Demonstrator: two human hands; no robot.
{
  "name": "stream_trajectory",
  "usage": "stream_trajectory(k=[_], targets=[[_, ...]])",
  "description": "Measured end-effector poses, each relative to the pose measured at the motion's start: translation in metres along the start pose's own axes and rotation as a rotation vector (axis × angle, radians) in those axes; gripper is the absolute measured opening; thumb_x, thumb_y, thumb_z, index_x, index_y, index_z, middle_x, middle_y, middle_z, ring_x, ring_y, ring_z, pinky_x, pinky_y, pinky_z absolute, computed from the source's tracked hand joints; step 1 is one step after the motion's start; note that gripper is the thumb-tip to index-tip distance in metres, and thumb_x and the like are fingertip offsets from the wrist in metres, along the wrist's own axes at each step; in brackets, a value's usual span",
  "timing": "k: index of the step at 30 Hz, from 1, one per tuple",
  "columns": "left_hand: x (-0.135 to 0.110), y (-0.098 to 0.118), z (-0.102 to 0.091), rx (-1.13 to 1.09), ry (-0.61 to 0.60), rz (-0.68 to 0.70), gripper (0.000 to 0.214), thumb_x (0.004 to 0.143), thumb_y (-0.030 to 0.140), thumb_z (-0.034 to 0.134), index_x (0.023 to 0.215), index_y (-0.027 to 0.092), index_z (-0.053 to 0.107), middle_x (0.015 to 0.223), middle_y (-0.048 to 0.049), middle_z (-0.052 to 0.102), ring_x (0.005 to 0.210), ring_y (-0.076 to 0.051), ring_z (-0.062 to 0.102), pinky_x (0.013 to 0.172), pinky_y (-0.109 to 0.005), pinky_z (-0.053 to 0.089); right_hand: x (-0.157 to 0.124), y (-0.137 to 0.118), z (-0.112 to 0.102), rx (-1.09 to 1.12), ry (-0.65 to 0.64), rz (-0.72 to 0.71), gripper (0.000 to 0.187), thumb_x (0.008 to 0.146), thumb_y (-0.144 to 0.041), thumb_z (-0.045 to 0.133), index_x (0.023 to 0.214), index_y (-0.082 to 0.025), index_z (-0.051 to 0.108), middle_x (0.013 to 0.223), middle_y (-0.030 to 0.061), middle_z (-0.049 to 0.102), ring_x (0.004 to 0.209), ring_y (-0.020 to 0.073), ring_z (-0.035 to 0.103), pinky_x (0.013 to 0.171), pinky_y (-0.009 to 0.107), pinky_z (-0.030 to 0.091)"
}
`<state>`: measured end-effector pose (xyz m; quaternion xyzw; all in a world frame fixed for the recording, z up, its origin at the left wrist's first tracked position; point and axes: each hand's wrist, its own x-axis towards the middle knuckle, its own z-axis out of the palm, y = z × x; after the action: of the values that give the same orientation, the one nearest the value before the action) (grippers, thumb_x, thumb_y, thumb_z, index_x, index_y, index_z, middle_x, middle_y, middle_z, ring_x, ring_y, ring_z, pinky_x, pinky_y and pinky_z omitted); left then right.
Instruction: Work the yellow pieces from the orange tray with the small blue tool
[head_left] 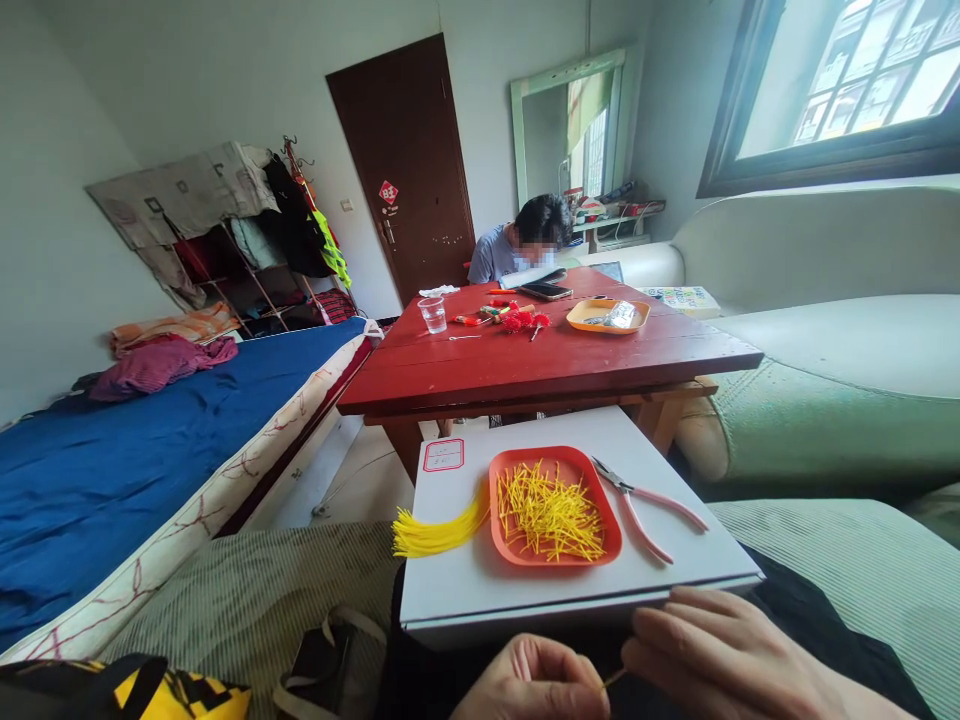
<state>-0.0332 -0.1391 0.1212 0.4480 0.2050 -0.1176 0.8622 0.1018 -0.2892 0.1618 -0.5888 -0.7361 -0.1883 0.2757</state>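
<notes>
At the bottom edge, my left hand pinches a thin yellow strand between thumb and fingertips. The strand's other end runs to the fingers of my right hand, which are bent and pressed together over it, partly hiding it. Both hands are just in front of a white box. On the box, an orange-red tray holds a loose heap of short yellow strand pieces. Left of the tray lies a bundle of longer yellow strands. Pink-handled pliers lie to the right, jaws pointing away.
Beyond the box stands a red table with a plastic cup, red fuzzy pieces, a phone and a yellow tray. A person sits at its far side. A bed is at left, a pale sofa at right.
</notes>
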Motion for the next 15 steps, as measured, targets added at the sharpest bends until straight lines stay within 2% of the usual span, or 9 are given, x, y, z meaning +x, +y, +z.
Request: stream_trajectory(k=[2,5,8,11,13,15], targets=[[0.000,-0.001,-0.005,0.014,0.023,0.050,0.038,0.047,0.043,0.084,0.049,0.011,0.063,0.046,0.0039,0.046,0.042,-0.003,0.033,0.046,-0.021,0.015,-0.006,0.005,-0.002,-0.010,-0.046,0.007,0.063,0.097,-0.020,0.005,0.070,-0.018,0.063,0.063,0.0069,0.066,0.048,0.0153,0.056,0.051,0.026,0.046],[0.001,-0.003,-0.010,0.002,0.052,0.102,0.039,0.046,0.045,0.084,0.049,0.012,0.064,0.045,0.0040,0.046,0.040,-0.003,0.033,0.044,-0.021,0.016,-0.018,0.010,0.008,0.062,-0.122,0.064,0.054,0.096,-0.020,0.007,0.085,-0.018,0.060,0.072,0.0070,0.065,0.057,0.0167,0.058,0.059,0.028,0.047],[0.002,-0.004,-0.009,-0.026,0.131,0.165,0.039,0.045,0.048,0.083,0.050,0.013,0.065,0.041,0.0044,0.048,0.037,-0.004,0.035,0.042,-0.019,0.022,-0.023,0.011,0.025,0.173,-0.173,0.191,0.040,0.094,-0.013,0.020,0.079,-0.020,0.056,0.066,0.0032,0.057,0.052,0.0145,0.051,0.051,0.025,0.043],[0.000,-0.004,-0.001,0.082,0.346,0.342,0.038,0.051,0.049,0.080,0.054,0.014,0.067,0.044,0.0008,0.057,0.038,-0.005,0.042,0.043,-0.018,0.030,-0.017,0.007,0.035,0.368,-0.221,0.432,0.027,0.083,-0.005,0.036,0.065,-0.020,0.049,0.064,-0.0003,0.051,0.051,0.0116,0.046,0.048,0.022,0.037],[-0.001,-0.004,0.005,0.266,0.475,0.500,0.033,0.058,0.047,0.077,0.057,0.015,0.069,0.047,-0.0017,0.063,0.041,-0.008,0.049,0.045,-0.018,0.036,-0.008,0.002,0.036,0.538,-0.269,0.626,0.021,0.077,-0.007,0.044,0.061,-0.020,0.047,0.064,-0.0016,0.050,0.054,0.0114,0.045,0.051,0.022,0.036],[-0.002,-0.005,0.008,0.517,0.543,0.703,0.024,0.068,0.040,0.072,0.063,0.017,0.072,0.053,-0.0032,0.068,0.048,-0.011,0.056,0.050,-0.019,0.042,0.001,-0.001,0.035,0.687,-0.306,0.764,0.016,0.074,-0.012,0.050,0.060,-0.020,0.047,0.062,-0.0028,0.049,0.055,0.0117,0.042,0.052,0.023,0.033]])
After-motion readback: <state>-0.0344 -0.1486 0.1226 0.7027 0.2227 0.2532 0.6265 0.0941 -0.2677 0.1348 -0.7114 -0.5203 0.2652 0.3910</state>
